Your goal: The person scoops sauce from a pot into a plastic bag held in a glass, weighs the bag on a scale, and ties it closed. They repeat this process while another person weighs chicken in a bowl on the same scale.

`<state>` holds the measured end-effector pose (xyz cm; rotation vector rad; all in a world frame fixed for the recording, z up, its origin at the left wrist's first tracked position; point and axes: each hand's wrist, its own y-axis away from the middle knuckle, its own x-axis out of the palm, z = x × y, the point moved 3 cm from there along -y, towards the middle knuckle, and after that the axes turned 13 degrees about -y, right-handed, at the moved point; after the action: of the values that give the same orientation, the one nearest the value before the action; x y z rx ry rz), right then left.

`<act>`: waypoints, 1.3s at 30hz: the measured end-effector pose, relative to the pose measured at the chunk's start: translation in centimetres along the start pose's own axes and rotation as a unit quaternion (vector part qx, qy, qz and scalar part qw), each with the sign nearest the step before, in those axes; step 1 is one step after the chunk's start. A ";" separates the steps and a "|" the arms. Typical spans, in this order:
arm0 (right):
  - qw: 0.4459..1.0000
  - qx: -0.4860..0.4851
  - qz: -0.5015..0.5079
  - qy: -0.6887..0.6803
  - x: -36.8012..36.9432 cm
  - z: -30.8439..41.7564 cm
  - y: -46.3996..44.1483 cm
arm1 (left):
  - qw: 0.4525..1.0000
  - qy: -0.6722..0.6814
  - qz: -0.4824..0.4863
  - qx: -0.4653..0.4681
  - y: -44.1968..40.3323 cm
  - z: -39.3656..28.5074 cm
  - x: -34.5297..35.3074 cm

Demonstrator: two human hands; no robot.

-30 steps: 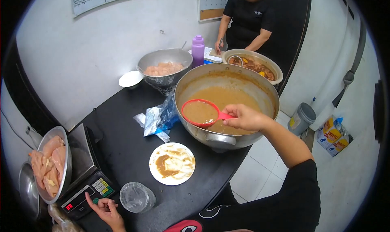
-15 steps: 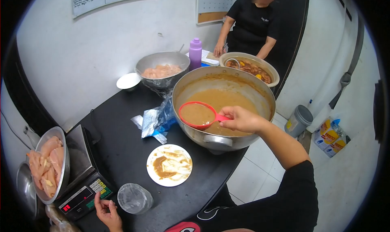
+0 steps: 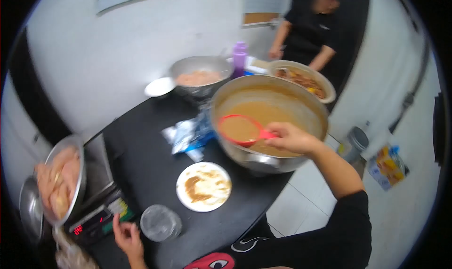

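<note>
My right hand (image 3: 292, 138) grips the handle of a red measuring cup (image 3: 240, 129) full of brown sauce. The cup is over the near left part of a large metal pot (image 3: 263, 161) of the same sauce. Beside the keypad of a black digital scale (image 3: 101, 222), my left hand (image 3: 128, 236) holds nothing, its index finger stretched out; whether it touches the keys I cannot tell. A metal bowl of raw chicken (image 3: 59, 182) rests on the scale. A plastic-lined container (image 3: 160, 223) stands just right of my left hand.
A sauce-smeared white plate (image 3: 204, 186) lies before the pot. Behind are foil packaging (image 3: 185, 136), a white bowl (image 3: 160, 87), a wrapped meat bowl (image 3: 200, 78), a purple bottle (image 3: 239, 59) and a stew container (image 3: 301, 80). A person in black (image 3: 308, 31) stands beyond.
The camera view has shifted and blurred. My left index finger has moved off the scale's display to the keypad's edge. The filled red cup stays over the pot in my right hand.
</note>
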<state>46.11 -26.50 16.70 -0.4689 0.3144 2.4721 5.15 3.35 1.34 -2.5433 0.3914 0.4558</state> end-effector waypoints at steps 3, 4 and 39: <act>0.998 0.002 0.000 -0.065 0.6 1.0 0.2 | 0.998 -0.048 -0.021 0.018 0.0 -3.1 -0.5; 0.998 -0.010 -0.009 -0.061 0.6 0.4 -0.1 | 1.000 0.008 -0.018 -0.004 0.1 -2.3 -0.6; 0.995 0.004 0.023 -0.097 0.1 -0.6 -0.6 | 0.986 0.087 -0.081 -0.115 -0.5 -0.6 -0.4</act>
<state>46.53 -26.16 16.01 -0.2174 0.2583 2.5367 5.12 3.56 2.19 -2.8228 0.1995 0.2282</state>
